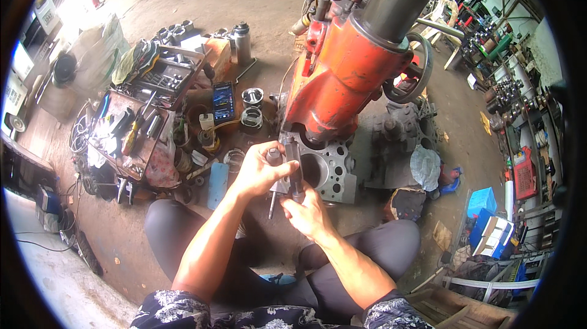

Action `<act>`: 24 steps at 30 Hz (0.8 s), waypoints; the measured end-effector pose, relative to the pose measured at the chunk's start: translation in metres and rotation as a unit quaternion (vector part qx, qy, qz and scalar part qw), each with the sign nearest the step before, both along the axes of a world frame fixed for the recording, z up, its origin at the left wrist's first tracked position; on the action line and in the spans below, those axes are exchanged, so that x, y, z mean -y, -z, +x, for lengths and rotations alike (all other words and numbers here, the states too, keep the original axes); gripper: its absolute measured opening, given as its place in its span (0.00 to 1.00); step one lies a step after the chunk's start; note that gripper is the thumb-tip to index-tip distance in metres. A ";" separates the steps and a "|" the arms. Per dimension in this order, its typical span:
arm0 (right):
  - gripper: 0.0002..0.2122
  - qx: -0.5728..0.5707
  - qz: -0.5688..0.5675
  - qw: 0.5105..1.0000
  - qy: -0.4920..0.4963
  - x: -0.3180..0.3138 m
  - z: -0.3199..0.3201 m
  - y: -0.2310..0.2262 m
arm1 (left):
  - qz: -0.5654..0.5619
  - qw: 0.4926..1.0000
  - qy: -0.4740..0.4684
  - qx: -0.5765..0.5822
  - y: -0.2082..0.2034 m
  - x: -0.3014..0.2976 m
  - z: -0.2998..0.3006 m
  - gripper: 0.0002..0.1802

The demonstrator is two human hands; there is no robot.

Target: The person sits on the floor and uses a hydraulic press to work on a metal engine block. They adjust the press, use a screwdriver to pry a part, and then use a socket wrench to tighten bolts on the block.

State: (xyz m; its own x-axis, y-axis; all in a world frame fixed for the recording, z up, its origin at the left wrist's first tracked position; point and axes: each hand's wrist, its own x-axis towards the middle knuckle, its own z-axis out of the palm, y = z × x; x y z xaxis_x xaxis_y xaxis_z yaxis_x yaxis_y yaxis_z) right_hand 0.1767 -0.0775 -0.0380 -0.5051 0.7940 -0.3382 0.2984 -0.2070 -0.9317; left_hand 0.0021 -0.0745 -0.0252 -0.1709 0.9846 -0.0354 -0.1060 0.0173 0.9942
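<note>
In front of my lap, both hands are closed on a dark metal cylindrical tool (295, 173) held nearly upright. My left hand (260, 171) grips its upper part, with the thumb across it. My right hand (307, 214) wraps its lower end. A shorter metal piece with a rounded top (273, 156) rises beside my left fingers, and a thin metal rod (271, 208) sticks out below them; I cannot tell how these join the tool. Just beyond my hands lies a grey engine block (342, 185) with a round bore, beneath a large orange-red machine (333, 93).
At left, metal trays (165, 78) hold sockets and hand tools, including a yellow-handled screwdriver (129, 139). Pistons (251, 98), a phone (224, 101) and a steel flask (242, 43) stand nearby. Another engine part (397, 127) sits right of the machine, whose handwheel (413, 72) juts out.
</note>
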 end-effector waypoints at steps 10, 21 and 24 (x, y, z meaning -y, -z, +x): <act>0.10 0.047 0.010 0.999 0.008 0.006 -0.002 0.006 | 0.018 0.990 -0.070 -0.120 0.001 -0.007 -0.014 0.12; 0.09 -0.030 -0.111 0.991 0.069 -0.003 0.001 0.001 | 0.138 0.907 -0.167 -0.363 -0.004 -0.005 -0.010 0.18; 0.08 -0.074 -0.134 0.983 0.105 -0.010 0.005 -0.006 | 0.049 0.909 -0.120 -0.395 0.000 -0.003 -0.011 0.20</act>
